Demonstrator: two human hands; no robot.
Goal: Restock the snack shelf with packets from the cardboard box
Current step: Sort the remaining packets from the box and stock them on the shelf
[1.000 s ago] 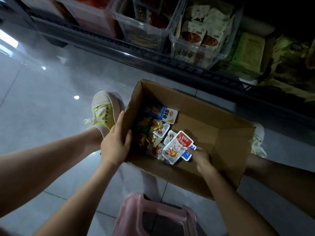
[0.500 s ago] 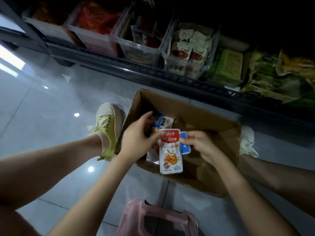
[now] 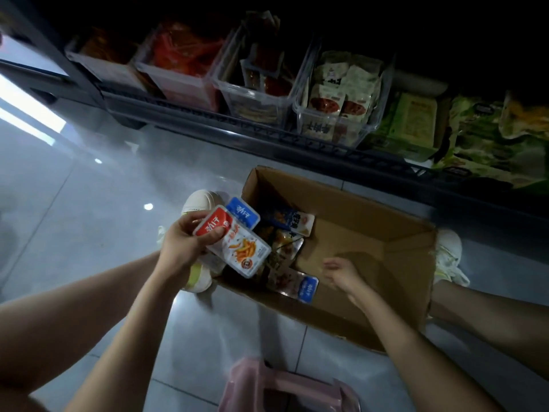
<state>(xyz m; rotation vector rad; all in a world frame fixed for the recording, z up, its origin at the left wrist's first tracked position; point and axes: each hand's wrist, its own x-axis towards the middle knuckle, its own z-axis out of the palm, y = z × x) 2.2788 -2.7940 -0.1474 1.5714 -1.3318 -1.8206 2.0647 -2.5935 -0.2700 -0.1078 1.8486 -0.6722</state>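
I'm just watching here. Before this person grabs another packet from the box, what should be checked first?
1. Left hand grip on the red-topped packet and the blue-topped packet behind it: ok, the thumb pinches them.
2. Right hand free to pick: ok, fingers relaxed, holding nothing, down inside the cardboard box.
3. Packets left to take: ok, several lie along the box's left side; a blue-ended packet lies nearest the right hand.
4. Matching place in the shelf bins: cannot tell, too dark.
5. Room in the left hand for a third packet: cannot tell.
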